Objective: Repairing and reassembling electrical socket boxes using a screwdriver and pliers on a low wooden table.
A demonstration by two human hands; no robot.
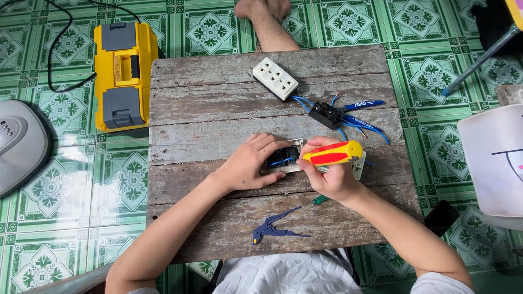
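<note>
Left hand [248, 163]: clenched over a dark switch module [283, 155] with blue leads, pressing it and its pale mounting frame [357, 166] down onto the wooden table [218, 103], apparently to keep the part from turning under the tool.
Right hand [329, 177]: wrapped tight around a screwdriver [332, 153] with a yellow-and-red handle, thumb on top, likely for steady downward pressure.
Screwdriver axis: lying almost level, long axis running left to right across the table, slightly raised at the right end; butt of the handle toward the right, working end toward the left hand; tip hidden between the fingers, so contact with a screw cannot be told.
Switch module place: directly between the two hands, under the left fingertips, touching the frame.
Frame axis: long side parallel to the screwdriver, right end jutting out past the right hand.
Beyond the hands: white socket block [275, 79] and a second black module [325, 114], joined by blue wires [362, 124], set well apart, out of the working spot.
Nearer the body than the hands: blue wire stripper [275, 227], handles spread, lying flat just below the left wrist; a green tool end peeking out under the right hand.
Far left of the left arm: yellow toolbox [124, 73] on the green tiled floor [65, 179], off the table.
Top edge: another person's bare foot [264, 11] past the table.
</note>
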